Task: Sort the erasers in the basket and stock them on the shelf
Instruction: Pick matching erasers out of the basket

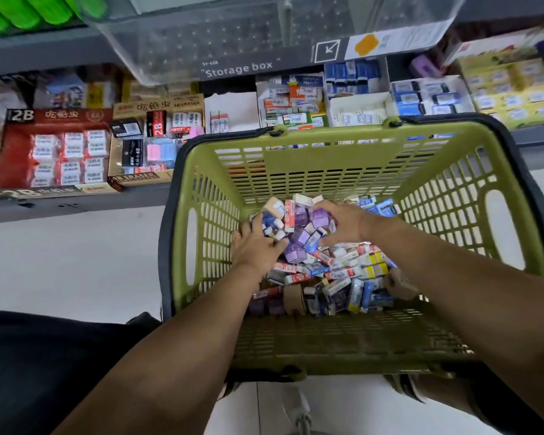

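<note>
Landmark: green basket [327, 158], seen from above with its near wall toward the person. Nearest inside it, against the near wall, the pile holds blue, white and yellow erasers plus a brown tape roll [294, 298] standing on edge. Toward the basket's middle the loose erasers [343, 271] lie jumbled with no common direction; the red-and-white sleeves mostly run left-right across the basket. Both hands are down in the pile past the middle, on the far half. Left hand [258, 246], on the basket's left side, has its fingers curled around a few small blue-and-white erasers; grip looks closed on them, though how many it holds cannot be told. Right hand [343, 224], right of centre, lies palm down with fingers bent over the purple erasers [299, 243], which sit between the two hands. Whether it has one pinched or merely rests on them cannot be told. Judgement: purple pieces lie just left of the right hand and just right of the left; the right hand is nearer. They are blocky, long axes mixed, some tilted on end. Beyond the basket's far wall, the shelf [76, 202] carries open eraser boxes; a 2B box [54, 152] sits far left.
</note>
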The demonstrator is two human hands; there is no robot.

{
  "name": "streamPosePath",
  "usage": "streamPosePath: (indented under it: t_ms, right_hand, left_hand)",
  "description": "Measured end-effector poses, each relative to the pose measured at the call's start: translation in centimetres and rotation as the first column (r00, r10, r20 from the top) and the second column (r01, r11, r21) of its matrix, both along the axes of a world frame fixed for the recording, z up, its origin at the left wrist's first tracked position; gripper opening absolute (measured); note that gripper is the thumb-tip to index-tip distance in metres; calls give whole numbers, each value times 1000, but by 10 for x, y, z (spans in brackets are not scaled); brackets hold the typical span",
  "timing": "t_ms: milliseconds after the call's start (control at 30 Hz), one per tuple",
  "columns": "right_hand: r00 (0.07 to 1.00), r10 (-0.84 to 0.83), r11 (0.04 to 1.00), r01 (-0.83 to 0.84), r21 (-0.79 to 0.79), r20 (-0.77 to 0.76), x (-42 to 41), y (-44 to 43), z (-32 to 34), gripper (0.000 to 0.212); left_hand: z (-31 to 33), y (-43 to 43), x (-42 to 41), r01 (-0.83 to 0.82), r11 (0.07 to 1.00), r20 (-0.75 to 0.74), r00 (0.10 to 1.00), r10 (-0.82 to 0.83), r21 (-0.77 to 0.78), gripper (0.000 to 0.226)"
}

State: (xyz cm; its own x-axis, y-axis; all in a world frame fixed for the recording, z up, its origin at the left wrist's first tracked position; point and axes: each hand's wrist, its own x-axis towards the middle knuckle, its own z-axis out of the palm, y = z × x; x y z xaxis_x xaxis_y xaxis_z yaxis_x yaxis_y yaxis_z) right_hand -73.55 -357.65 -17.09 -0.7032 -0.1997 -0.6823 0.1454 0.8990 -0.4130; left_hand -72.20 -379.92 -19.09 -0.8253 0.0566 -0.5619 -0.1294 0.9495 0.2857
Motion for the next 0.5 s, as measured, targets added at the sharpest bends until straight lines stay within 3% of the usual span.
streamPosePath:
  t_ms: [133,233,333,400,500]
  right_hand:
    - [993,73,997,-74,12,91,-6,14,16,84]
    - [977,134,987,-146,61,167,0,29,22,57]
    - [980,163,984,-170,60,112,15,37,21,37]
    - [988,136,989,-140,45,76,21,42,19,36]
    - [982,-17,998,28,-56,185,28,50,21,37]
  left_hand:
    - [-1,-2,5,-183,960,116,980,161,214,85]
    - [0,4,7,-425,790,276,902,332,441,90]
    - [3,16,10,-537,676,308,844,440,504,91]
    - [3,20,15,-508,722,270,861,431,470,98]
    - [5,24,23,-455,786,226,891,394,419,104]
